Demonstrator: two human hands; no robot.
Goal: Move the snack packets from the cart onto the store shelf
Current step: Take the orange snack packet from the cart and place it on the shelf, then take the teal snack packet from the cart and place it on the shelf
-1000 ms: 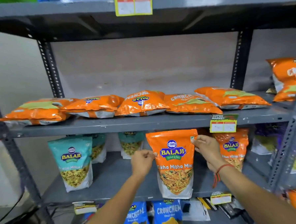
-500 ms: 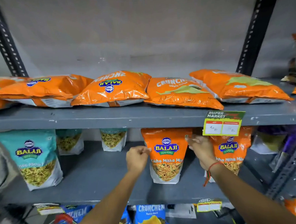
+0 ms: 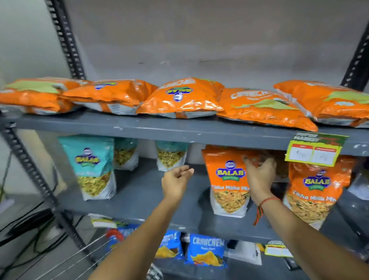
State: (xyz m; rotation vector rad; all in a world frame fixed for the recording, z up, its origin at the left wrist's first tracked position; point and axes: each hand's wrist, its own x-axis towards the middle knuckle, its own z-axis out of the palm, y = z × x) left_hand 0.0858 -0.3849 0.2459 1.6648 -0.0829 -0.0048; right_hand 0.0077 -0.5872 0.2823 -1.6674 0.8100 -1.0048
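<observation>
An orange Balaji Tikha Mitha Mix packet (image 3: pixel 229 193) stands upright on the grey middle shelf (image 3: pixel 144 197). My right hand (image 3: pixel 260 176) grips its top right corner, just under the shelf above. My left hand (image 3: pixel 177 181) hovers a little left of the packet, fingers loosely curled, holding nothing and not touching it. A second orange packet of the same kind (image 3: pixel 316 192) stands to the right of my right wrist. The cart's wire rim (image 3: pixel 64 272) shows at the lower left; its contents are out of view.
Teal Balaji packets (image 3: pixel 93 166) stand at the left of the middle shelf. Orange Crunchem bags (image 3: pixel 181 99) lie flat along the upper shelf. A yellow price tag (image 3: pixel 314 152) hangs from that shelf's edge. Blue Crunchem packets (image 3: pixel 206 252) sit below. A slotted steel post (image 3: pixel 31 169) rises at the left.
The packet went further back onto the middle shelf. My left hand let go of its top left corner and drew away to the left. The view swung left.
</observation>
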